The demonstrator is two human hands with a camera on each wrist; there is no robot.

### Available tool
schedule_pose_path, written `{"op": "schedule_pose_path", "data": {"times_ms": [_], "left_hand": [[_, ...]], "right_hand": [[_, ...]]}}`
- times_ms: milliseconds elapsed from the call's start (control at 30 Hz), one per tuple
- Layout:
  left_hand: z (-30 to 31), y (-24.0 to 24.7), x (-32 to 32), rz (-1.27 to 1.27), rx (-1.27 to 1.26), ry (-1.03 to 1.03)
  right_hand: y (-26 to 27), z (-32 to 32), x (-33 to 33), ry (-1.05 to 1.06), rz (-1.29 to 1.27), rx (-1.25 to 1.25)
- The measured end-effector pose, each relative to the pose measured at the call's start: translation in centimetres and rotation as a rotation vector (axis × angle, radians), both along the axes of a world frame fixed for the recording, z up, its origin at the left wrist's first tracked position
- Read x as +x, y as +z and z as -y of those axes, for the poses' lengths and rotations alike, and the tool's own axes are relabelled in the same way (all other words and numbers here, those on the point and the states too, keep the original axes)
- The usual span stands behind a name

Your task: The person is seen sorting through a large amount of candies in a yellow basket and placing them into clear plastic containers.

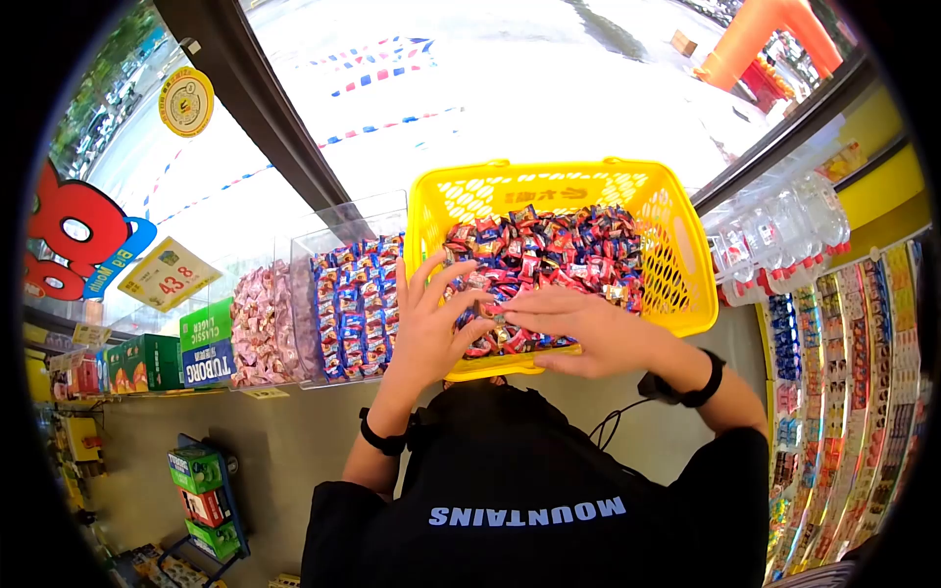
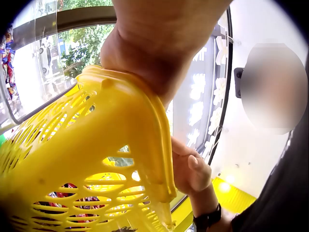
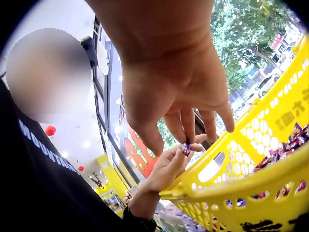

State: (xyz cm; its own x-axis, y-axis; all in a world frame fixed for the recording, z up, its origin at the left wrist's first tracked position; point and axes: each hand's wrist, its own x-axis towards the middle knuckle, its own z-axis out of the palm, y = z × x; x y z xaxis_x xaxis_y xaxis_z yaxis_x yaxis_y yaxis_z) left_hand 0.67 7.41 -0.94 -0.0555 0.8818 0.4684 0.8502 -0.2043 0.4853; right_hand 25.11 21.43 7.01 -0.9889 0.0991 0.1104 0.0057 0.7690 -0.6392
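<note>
A small wrapped candy [image 3: 186,148] is pinched between the thumb and finger of my left hand [image 1: 428,328], over the near left part of a yellow plastic basket [image 1: 691,274]. My right hand [image 1: 593,331] reaches in from the other side, its fingertips right at the candy and its thumb held apart from the fingers. Many wrapped candies [image 1: 578,245] in red, blue and dark wrappers fill the basket below both hands. In the left wrist view the basket wall covers most of my left hand's fingers.
To the left, clear bins hold blue-wrapped candies [image 1: 355,314] and pink-wrapped candies [image 1: 265,323], with a Tuborg beer carton [image 1: 206,343] beyond. Bottles [image 1: 784,230] stand right of the basket. Snack shelves [image 1: 833,392] line the right side; a cart of cartons [image 1: 206,500] stands on the floor.
</note>
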Motion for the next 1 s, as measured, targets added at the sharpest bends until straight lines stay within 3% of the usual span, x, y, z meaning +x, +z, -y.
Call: {"op": "schedule_pose_path", "data": {"times_ms": [167, 300, 400, 600, 833, 1000], "left_hand": [[0.5, 0.7, 0.8, 0.049, 0.056, -0.045], [0.9, 2.0, 2.3, -0.071, 0.083, -0.016], [1.0, 2.0, 3.7, -0.075, 0.118, -0.017], [2.4, 1.8, 4.5, -0.177, 0.14, 0.012], [4.2, 1.9, 5.0, -0.05, 0.009, 0.122], [5.8, 0.9, 3.9, -0.004, 0.069, 0.101]], "right_hand": [[-3.1, 1.5, 1.3, -0.118, -0.108, 0.074], [-3.7, 3.1, 1.2, -0.4, -0.313, 0.256], [-4.8, 3.6, 0.7, -0.472, -0.358, 0.272], [-6.4, 3.9, 0.5, -0.424, -0.44, 0.256], [-6.7, 4.6, -0.8, -0.402, -0.551, 0.125], [-6.6, 5.2, -1.5, -0.334, -0.508, 0.055]]}}
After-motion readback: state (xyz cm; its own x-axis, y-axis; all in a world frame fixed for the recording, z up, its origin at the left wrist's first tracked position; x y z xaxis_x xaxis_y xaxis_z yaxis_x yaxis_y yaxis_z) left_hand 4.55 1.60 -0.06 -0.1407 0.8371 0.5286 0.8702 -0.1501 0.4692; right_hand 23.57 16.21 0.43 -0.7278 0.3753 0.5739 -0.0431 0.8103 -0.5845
